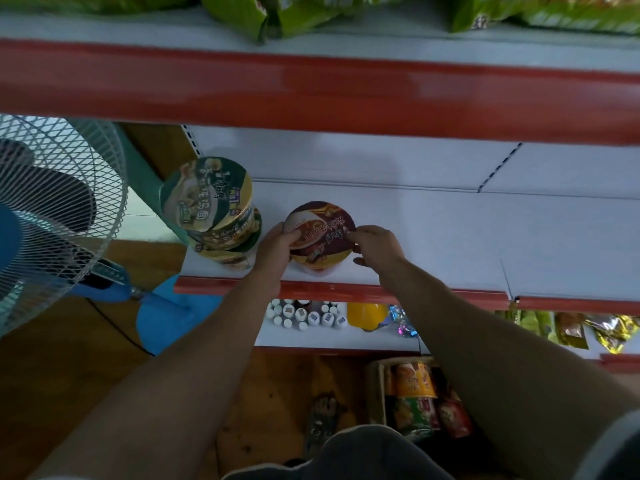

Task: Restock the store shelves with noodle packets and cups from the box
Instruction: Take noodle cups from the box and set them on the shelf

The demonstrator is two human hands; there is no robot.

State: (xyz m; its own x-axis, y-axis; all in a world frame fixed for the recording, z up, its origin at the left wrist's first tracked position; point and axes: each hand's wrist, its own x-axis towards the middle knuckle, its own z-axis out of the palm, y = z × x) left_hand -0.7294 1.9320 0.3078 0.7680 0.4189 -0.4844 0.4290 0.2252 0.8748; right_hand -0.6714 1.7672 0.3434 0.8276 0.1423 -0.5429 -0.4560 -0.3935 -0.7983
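Observation:
A noodle cup with a dark red-brown lid [323, 225] stands on the white middle shelf [450, 244] near its front edge. My left hand [275, 249] grips the cup's left side, thumb on the lid. My right hand [375, 249] touches the lid's right rim with its fingertips. To the left stands a stack of green-lidded noodle cups [207, 194], leaning slightly. Down on the floor sits the cardboard box [375, 386] with more cups and packets inside.
A red shelf lip [311, 95] overhangs above, with green packets [277, 15] on the top shelf. A white-caged fan [59, 206] stands at the left. The lower shelf holds small white-capped bottles [304, 315], an orange bottle [367, 315] and snack packets [571, 329].

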